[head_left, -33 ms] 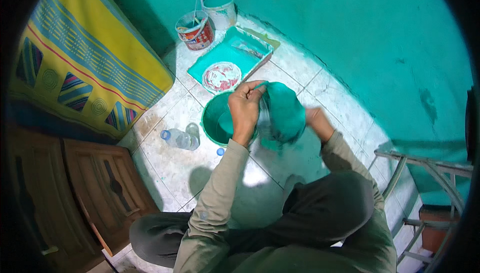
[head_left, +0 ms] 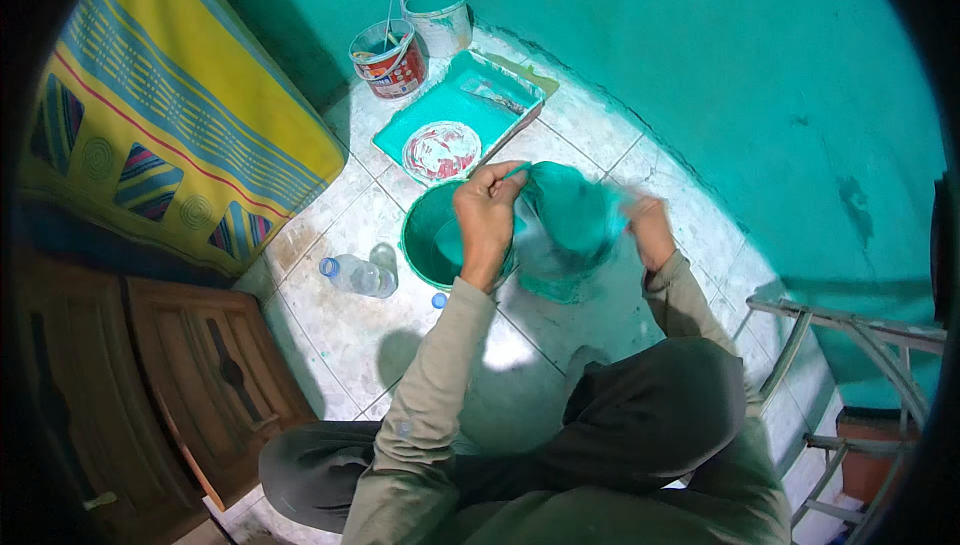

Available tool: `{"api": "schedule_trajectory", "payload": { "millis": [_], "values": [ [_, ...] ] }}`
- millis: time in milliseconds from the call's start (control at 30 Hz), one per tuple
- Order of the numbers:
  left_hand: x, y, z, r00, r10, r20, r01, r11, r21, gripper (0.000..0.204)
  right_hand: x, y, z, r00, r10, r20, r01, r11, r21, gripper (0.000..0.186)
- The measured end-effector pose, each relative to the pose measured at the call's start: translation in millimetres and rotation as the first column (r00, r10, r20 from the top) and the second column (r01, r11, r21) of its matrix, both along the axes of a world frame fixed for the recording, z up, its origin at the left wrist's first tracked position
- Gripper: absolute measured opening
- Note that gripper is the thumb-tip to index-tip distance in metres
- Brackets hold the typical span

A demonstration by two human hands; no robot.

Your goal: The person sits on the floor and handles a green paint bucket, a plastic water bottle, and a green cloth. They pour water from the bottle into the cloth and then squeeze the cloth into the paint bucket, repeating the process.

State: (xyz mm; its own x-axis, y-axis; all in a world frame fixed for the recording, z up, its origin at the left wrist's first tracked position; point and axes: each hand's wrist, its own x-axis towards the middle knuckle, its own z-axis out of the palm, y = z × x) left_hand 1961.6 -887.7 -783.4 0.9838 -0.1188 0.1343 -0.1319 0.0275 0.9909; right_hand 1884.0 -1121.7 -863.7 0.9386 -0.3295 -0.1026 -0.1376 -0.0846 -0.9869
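Observation:
Between my hands hangs a teal, paint-coated, bag-like thing (head_left: 572, 207), partly see-through and smeared by motion; its exact kind is unclear. My left hand (head_left: 485, 220) is closed, pinching its upper left edge between thumb and fingers. Along its right edge is my right hand (head_left: 650, 230), its fingers blurred, so I cannot make out their grip. Just left of and partly behind my left hand stands a round green bucket (head_left: 415, 255) with paint inside. A patch of teal (head_left: 550, 290) shows below the held thing.
A clear bottle (head_left: 358, 277) with a blue top lies near a loose blue cap (head_left: 439, 300). Beyond stand a paint tray (head_left: 395, 133) bearing a smeared round lid (head_left: 441, 151), a red bucket (head_left: 392, 75) and a whitish bucket (head_left: 442, 30). A ladder (head_left: 785, 355) stands right, wooden doors (head_left: 215, 385) left.
My right hand has moved slightly right and upward. The held thing's outline has shifted, showing more of a hollow at its upper part. My left hand has barely moved.

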Motion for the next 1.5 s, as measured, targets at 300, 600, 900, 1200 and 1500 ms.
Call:
{"api": "schedule_trajectory", "payload": {
  "millis": [300, 600, 900, 1200, 1500],
  "values": [
    [-4.8, -14.4, -2.6, 0.998, -0.061, -0.033, 0.059, 0.997, -0.051, 0.013, -7.8, -2.5, 6.7, 1.000, 0.014, 0.000, -0.013, 0.908, -0.420, 0.012],
    [-1.8, -16.1, 2.8, 0.999, -0.032, 0.008, 0.032, 0.999, -0.004, 0.014, 3.0, -48.7, -22.8, 0.971, -0.113, 0.210, 0.177, 0.932, -0.318, 0.026],
    [16.5, 1.0, -1.8, 0.994, 0.014, -0.109, -0.036, 0.980, -0.198, 0.020, -6.3, -49.9, 74.2, 0.905, -0.285, 0.316, 0.169, 0.922, 0.349, 0.038],
    [18.5, -14.2, 1.9, 0.990, -0.025, -0.140, -0.023, 0.943, -0.332, 0.021, -25.3, -27.0, 37.5, 0.991, -0.103, 0.085, 0.070, 0.942, 0.328, 0.031],
    [25.4, -6.3, 25.2, 0.999, 0.014, -0.040, -0.030, 0.910, -0.414, 0.020, -18.4, 0.1, 127.0, 0.991, -0.006, 0.132, 0.002, 1.000, 0.030, 0.029]
  ]
}}
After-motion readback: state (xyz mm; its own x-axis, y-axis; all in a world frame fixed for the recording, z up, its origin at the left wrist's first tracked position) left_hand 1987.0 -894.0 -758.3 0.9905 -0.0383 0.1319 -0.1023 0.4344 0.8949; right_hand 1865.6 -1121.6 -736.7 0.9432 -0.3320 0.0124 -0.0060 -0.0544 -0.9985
